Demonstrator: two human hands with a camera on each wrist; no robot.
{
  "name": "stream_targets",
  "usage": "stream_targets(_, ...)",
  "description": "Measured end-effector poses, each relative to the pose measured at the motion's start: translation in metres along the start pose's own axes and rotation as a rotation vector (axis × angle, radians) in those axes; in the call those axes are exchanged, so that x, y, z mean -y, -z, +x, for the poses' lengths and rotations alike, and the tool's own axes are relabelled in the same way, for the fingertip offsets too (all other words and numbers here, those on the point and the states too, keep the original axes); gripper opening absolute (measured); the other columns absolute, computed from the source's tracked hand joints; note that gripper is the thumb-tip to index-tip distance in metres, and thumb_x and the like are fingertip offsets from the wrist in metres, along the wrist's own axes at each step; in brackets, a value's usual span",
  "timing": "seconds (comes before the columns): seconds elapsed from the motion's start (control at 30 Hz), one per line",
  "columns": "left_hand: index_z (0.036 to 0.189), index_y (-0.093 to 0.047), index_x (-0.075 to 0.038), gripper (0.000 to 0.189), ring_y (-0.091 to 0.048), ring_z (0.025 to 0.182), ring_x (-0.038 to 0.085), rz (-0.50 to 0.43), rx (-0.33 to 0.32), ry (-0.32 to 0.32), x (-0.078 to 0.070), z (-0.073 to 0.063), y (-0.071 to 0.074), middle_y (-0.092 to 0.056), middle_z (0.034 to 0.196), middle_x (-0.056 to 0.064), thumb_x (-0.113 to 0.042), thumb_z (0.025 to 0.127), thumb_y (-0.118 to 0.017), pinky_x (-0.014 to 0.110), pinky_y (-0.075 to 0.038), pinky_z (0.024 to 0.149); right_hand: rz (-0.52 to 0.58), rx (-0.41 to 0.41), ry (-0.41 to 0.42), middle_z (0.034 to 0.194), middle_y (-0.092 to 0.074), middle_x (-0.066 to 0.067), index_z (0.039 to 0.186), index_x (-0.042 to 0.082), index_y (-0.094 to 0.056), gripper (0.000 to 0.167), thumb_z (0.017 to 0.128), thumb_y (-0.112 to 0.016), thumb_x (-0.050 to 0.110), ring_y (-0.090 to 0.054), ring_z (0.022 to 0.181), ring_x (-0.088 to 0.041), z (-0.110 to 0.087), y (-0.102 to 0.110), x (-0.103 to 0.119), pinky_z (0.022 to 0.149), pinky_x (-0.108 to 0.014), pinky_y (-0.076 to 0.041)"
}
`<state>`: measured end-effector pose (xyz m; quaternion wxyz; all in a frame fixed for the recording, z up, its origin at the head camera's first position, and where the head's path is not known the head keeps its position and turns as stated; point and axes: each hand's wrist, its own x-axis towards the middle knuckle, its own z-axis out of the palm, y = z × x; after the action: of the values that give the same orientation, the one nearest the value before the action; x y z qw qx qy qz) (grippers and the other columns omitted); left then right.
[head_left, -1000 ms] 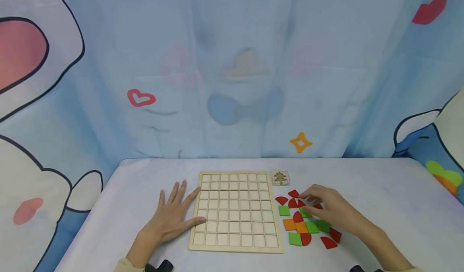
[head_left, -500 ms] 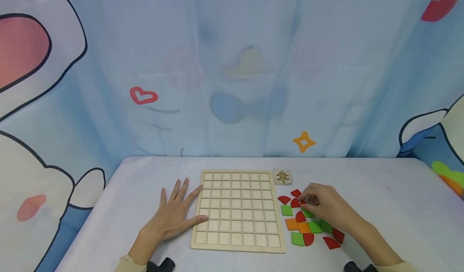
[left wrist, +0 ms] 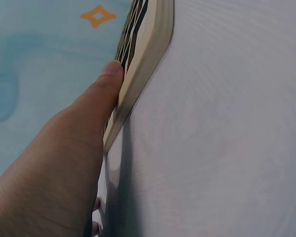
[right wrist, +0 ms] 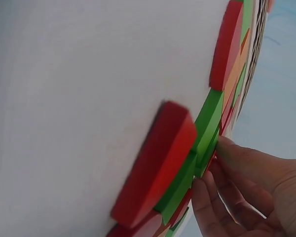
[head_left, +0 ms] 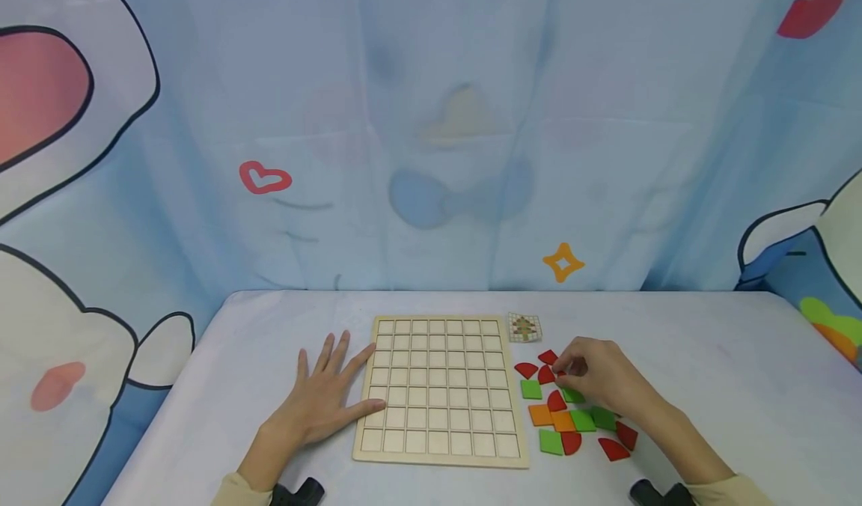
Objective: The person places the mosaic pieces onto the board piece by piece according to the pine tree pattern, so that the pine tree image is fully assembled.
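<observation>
My left hand (head_left: 319, 409) lies with spread, straight fingers at the left edge of a pale wooden grid board (head_left: 441, 462). Its thumb (left wrist: 111, 74) rests over the board's edge in the left wrist view. To the board's right, my right hand (head_left: 616, 379) reaches among flat coloured pieces, thumb and forefinger pinched together at a red wedge-shaped piece (head_left: 561, 374). Most of that piece is hidden by the fingers. Close by are a green square (head_left: 530, 389), an orange square (head_left: 540, 415) and several red quarter-round pieces (head_left: 526, 370).
A small picture card (head_left: 524, 328) with a tree pattern lies off the board's upper right corner. Two more red pieces (head_left: 613, 449) sit nearest the right forearm. A white cloth covers the table (head_left: 741, 386), and a printed blue curtain (head_left: 458, 251) hangs behind it.
The right hand's thumb and forefinger have closed together over the red wedge piece, and the hand has shifted slightly. The left hand stays at the board. The head view has tilted a little.
</observation>
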<state>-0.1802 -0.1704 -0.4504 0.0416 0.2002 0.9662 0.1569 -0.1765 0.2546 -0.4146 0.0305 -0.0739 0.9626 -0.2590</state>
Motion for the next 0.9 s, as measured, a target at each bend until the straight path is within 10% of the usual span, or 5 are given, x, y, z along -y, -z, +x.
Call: stream_targets(0.9, 0.167, -0.03, -0.025, 0.091, -0.003, 0.159, 0.046, -0.025, 0.0, -0.007, 0.002, 0.002, -0.004, -0.011, 0.173, 0.023, -0.072, 0.094, -0.059, 0.08, 0.003, 0.115, 0.133, -0.026, -0.076, 0.086, -0.074, -0.003, 0.093, 0.005, -0.082, 0.01, 0.084, -0.087, 0.007, -0.06, 0.076, -0.018, -0.006, 0.001, -0.011, 0.061, -0.028, -0.056)
